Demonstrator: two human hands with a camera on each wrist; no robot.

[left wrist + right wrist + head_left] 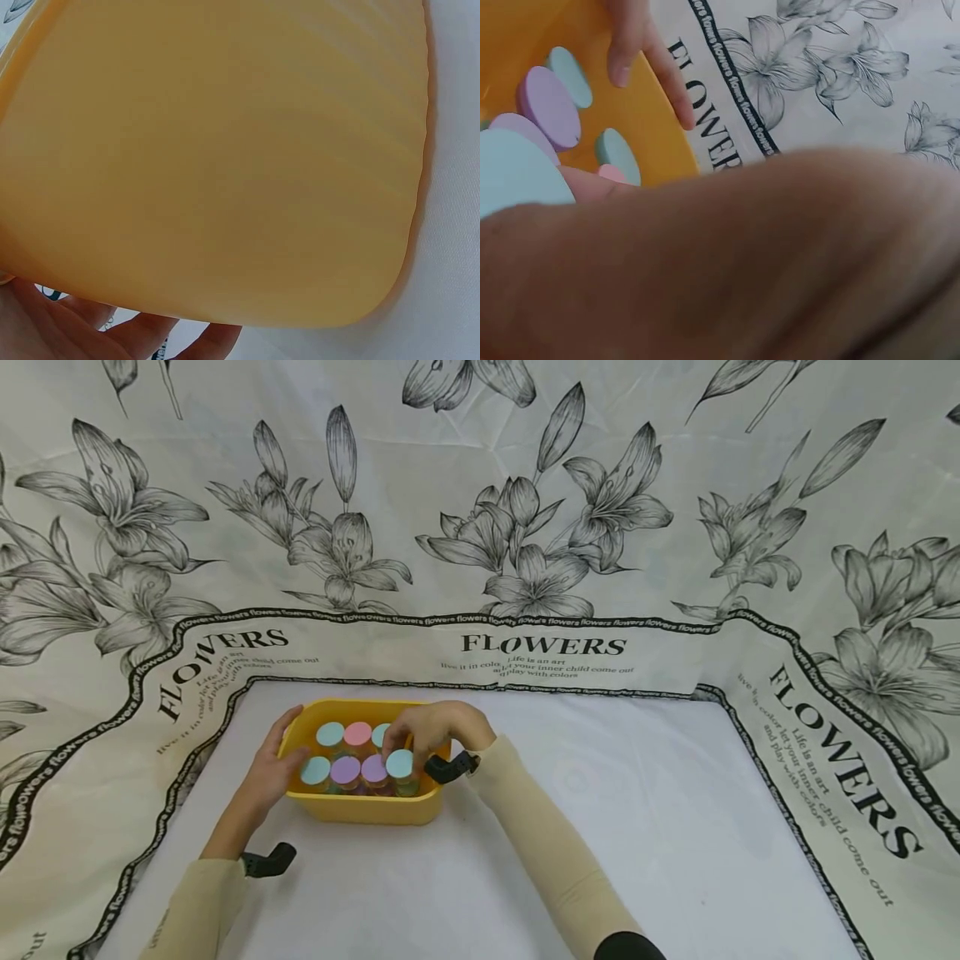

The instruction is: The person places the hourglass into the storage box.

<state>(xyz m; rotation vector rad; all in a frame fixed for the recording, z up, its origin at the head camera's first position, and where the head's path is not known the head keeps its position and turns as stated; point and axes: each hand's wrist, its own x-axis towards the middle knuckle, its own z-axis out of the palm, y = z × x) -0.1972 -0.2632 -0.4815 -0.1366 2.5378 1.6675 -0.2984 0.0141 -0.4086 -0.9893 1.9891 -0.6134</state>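
Observation:
A yellow plastic bin (pixel 367 810) holds several small clear jars with light blue, pink and purple lids, standing in two rows. My left hand (pixel 268 764) grips the bin's left end, its thumb over the rim and its fingers along the outer wall. In the left wrist view, fingertips (pixel 214 341) show past the edge of the bin's wall (pixel 225 165). Reaching into the bin's right end, my right hand (pixel 442 727) pinches a jar with a light blue lid (pixel 400 763) in the front row. That lid (pixel 517 172) looms large in the right wrist view; the jar's body is hidden there.
The bin stands on a white cloth (pixel 600 827) bordered by a black-edged band printed FLOWERS (pixel 543 645). Behind it rises a cream fabric (pixel 480 443) with line-drawn lilies. Black wrist mounts (pixel 270 860) sit at both cuffs.

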